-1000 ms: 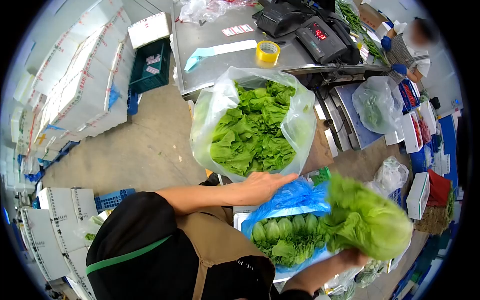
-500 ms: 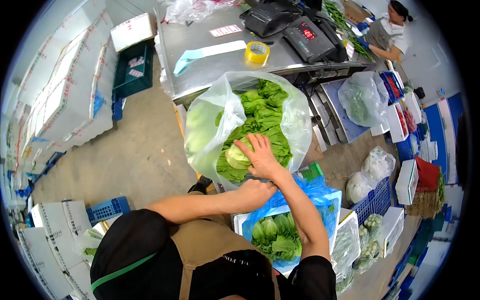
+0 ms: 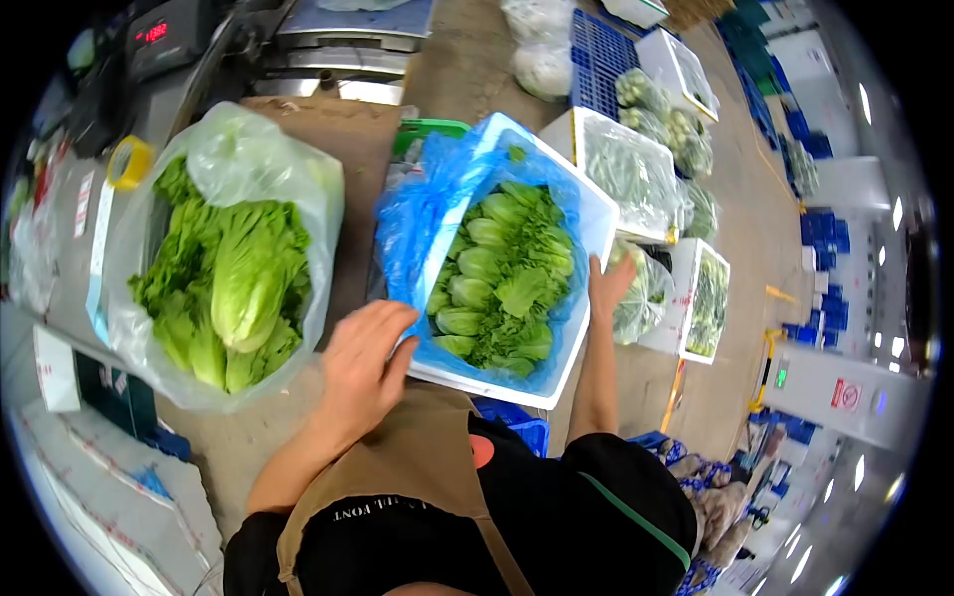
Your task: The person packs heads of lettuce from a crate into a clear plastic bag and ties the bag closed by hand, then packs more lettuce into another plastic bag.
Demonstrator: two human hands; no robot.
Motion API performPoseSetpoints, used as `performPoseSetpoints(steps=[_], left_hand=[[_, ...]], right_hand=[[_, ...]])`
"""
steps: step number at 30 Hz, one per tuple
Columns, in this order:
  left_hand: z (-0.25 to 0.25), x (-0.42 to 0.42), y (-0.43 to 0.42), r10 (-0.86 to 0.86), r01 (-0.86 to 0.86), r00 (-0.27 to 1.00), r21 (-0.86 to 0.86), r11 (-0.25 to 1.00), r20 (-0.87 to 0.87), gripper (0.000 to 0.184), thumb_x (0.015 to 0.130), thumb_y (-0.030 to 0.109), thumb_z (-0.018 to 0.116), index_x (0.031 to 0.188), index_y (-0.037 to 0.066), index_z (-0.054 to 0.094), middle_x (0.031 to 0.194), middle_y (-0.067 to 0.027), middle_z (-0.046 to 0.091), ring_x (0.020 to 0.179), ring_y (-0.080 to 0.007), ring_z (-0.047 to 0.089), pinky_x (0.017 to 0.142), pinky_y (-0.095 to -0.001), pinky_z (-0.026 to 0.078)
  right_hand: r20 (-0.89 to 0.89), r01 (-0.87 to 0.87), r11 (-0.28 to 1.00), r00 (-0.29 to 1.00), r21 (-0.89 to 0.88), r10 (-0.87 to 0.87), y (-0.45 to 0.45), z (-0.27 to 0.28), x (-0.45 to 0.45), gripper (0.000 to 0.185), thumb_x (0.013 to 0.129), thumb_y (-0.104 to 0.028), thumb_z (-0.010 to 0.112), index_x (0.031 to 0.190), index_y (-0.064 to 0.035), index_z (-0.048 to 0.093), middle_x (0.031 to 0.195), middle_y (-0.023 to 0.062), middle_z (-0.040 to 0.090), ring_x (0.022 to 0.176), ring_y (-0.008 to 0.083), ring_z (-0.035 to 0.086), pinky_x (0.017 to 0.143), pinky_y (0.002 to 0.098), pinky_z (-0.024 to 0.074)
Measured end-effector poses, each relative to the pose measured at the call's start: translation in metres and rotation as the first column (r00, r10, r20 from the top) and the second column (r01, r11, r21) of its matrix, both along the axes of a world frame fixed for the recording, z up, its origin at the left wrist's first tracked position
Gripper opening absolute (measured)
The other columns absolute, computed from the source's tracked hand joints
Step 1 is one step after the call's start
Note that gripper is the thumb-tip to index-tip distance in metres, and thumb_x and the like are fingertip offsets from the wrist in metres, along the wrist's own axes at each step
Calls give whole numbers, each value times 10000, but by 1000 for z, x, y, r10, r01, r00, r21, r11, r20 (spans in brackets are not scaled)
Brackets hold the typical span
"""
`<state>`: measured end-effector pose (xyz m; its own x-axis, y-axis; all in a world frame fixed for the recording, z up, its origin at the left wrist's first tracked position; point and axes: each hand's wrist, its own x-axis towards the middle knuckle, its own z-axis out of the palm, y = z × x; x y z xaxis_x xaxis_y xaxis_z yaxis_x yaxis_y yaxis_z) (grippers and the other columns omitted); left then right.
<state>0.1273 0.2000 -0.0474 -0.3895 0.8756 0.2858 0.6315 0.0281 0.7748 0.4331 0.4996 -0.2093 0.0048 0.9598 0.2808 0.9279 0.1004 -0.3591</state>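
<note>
A white foam box (image 3: 596, 223) lined with blue plastic film (image 3: 409, 221) stands in front of me, filled with rows of green lettuce (image 3: 507, 263). My left hand (image 3: 366, 363) is at the box's near left corner, fingers bent with the thumb apart; whether it touches the rim is unclear. On the opposite side, my right hand (image 3: 609, 286) is against the box's outer right edge, its thumb and fingers spread. To the left, an opened clear plastic bag (image 3: 129, 333) holds large lettuce heads (image 3: 253, 278), one lying on top with its pale stem toward me.
A roll of yellow tape (image 3: 130, 163) lies on the metal table beside a scale display (image 3: 164, 35). Beyond the box are a white foam box of bagged greens (image 3: 626, 164), a blue crate (image 3: 603, 62) and bagged vegetables (image 3: 686, 134). Stacked white boxes (image 3: 109, 467) stand lower left.
My view has turned right, toward the foam box. My right hand has left the lettuce in the bag for the box's right edge. My left hand has moved to its left corner, fingers loosened.
</note>
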Motion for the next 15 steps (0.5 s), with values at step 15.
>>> performPoseSetpoints(steps=[15], left_hand=[[-269, 29, 18, 77, -10, 995, -715, 699, 61, 997, 688, -74, 590, 1453, 282, 59, 1069, -319, 493, 913, -456, 560, 799, -474, 464]], right_hand=[[204, 402, 732, 915, -551, -349, -142, -96, 74, 886, 684, -418, 712, 1370, -80, 265, 1239, 233, 456, 1150, 413, 424, 924, 493, 386]])
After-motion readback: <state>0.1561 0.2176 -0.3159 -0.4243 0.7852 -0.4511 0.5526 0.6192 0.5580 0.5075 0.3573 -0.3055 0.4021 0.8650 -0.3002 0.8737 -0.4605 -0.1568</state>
